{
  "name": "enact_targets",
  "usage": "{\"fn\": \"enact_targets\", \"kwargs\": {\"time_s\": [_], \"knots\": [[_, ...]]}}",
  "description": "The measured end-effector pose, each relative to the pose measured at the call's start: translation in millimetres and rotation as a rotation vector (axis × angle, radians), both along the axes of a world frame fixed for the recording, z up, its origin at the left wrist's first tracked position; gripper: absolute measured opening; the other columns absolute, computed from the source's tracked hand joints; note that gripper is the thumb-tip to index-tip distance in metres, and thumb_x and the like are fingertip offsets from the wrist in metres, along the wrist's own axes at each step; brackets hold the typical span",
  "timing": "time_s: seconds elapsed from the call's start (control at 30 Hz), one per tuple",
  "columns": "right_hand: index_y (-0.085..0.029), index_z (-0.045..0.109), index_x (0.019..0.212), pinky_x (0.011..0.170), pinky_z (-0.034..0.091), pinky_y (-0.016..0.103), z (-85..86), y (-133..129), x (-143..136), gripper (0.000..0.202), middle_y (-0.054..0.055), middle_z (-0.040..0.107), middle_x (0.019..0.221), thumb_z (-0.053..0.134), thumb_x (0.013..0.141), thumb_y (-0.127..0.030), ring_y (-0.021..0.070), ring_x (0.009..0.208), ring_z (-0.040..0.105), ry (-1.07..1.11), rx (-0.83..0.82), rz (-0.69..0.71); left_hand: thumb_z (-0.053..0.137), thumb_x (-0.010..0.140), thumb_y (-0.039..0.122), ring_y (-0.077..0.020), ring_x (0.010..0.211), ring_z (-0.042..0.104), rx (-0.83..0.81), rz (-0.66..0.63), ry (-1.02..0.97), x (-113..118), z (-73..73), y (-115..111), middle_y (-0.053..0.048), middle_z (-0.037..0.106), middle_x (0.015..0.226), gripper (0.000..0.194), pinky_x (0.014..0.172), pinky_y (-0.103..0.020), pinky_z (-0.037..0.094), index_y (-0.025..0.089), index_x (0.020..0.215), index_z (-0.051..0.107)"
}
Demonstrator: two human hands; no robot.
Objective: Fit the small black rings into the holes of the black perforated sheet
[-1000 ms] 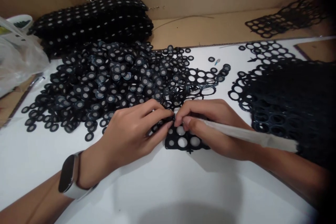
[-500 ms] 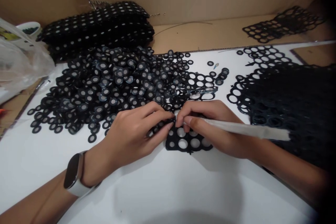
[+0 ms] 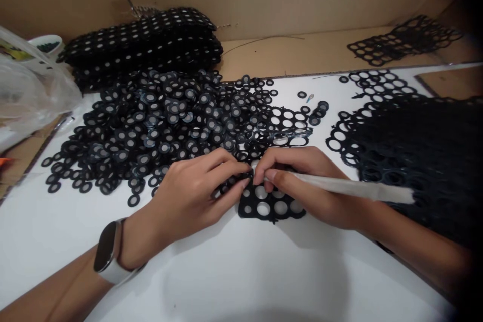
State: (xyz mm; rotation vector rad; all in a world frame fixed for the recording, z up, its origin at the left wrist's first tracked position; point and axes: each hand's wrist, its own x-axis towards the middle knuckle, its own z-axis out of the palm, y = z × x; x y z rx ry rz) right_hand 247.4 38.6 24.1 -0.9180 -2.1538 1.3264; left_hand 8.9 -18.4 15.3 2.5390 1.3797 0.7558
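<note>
L hand (image 3: 199, 188) pinches black perforated sheet (image 3: 271, 206) at its upper-left part, sheet lying on white tabletop (image 3: 226, 266). R hand (image 3: 313, 183) grips white tapered stick (image 3: 339, 185), fingertips over sheet. Loose black rings w/ grey centres (image 3: 151, 121) piled just beyond L hand.

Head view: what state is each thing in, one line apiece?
Left hand: fingers bent; grip unclear.
Right hand: closed on the white stick.
Holed sheet under the hands: flat at its near edge.
Loose rings: heaped.
Dotted black sheets: stacked.
Black lattices on the right: piled.
Smartwatch: worn, screen dark.
Plastic bag: crumpled.
</note>
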Motion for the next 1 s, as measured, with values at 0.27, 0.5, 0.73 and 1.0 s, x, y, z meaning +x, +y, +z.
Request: {"fn": "enact_targets", "kwargs": {"time_s": [0.27, 0.5, 0.73, 1.0], "knots": [[-0.021, 0.073, 0.093, 0.072, 0.048, 0.021, 0.4, -0.2, 0.8, 0.022, -0.005, 0.072, 0.084, 0.053, 0.097, -0.012, 0.0096, 0.077, 0.066, 0.015, -0.004, 0.018, 0.063, 0.102, 0.028, -0.0079, 0.087, 0.071, 0.006, -0.003, -0.007, -0.3, -0.2, -1.2, 0.003, 0.072, 0.109, 0.019, 0.068, -0.024, 0.05, 0.024, 0.118, 0.071], [-0.021, 0.073, 0.094, 0.073, 0.048, 0.019, 0.7, -0.5, 1.0, 0.022, -0.006, 0.071, 0.084, 0.053, 0.097, -0.011, 0.0086, 0.078, 0.065, 0.016, -0.011, 0.01, 0.063, 0.102, 0.029, -0.0084, 0.086, 0.07, 0.013, -0.004, -0.001, 0.0, -0.8, -0.7, 0.003, 0.072, 0.109, 0.019, 0.068, -0.024, 0.049, 0.023, 0.118, 0.071], [-0.022, 0.073, 0.093, 0.072, 0.048, 0.018, -0.7, -0.1, 1.3, 0.022, -0.008, 0.071, 0.083, 0.054, 0.097, -0.012, 0.007, 0.077, 0.065, 0.017, 0.01, 0.019, 0.063, 0.102, 0.029, -0.008, 0.086, 0.071, 0.006, -0.002, -0.01, -0.1, -0.9, -0.9, 0.003, 0.073, 0.109, 0.019, 0.068, -0.023, 0.049, 0.024, 0.119, 0.071], [-0.022, 0.072, 0.093, 0.073, 0.048, 0.016, -1.1, 0.8, 0.9, 0.022, -0.009, 0.071, 0.084, 0.054, 0.097, -0.012, 0.0054, 0.078, 0.065, 0.028, 0.026, 0.03, 0.063, 0.102, 0.029, -0.0078, 0.086, 0.07, 0.018, 0.0, -0.009, -0.2, -0.5, -1.0, 0.004, 0.072, 0.108, 0.019, 0.069, -0.024, 0.049, 0.023, 0.118, 0.072]]}}
